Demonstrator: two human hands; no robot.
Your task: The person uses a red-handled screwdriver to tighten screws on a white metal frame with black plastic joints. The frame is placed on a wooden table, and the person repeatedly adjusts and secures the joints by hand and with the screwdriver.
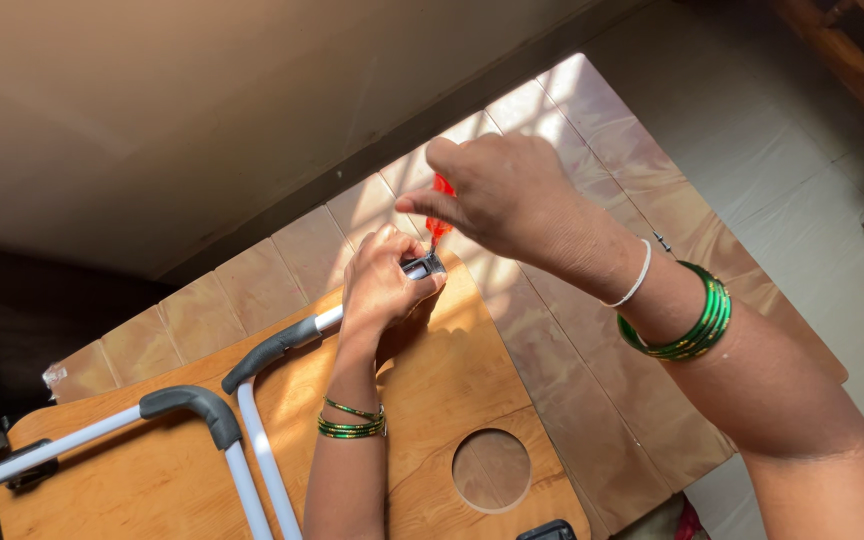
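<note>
A screwdriver (440,210) is gripped by the right hand (512,200); a bracket (422,266) is pinched by the left hand (380,285). Two tubes (252,440) lie on the board (432,400).

free: bare board (452,380) right of wrist | blocked: white tube legs (252,450) left

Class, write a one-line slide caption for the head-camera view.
Left hand steadies a white tube leg on a wooden board while the right hand works a red-handled screwdriver at its bracket.

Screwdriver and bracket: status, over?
Right hand grips red screwdriver, tip down on black bracket. Left hand clamps bracket on white leg. Nothing in the way.
</note>
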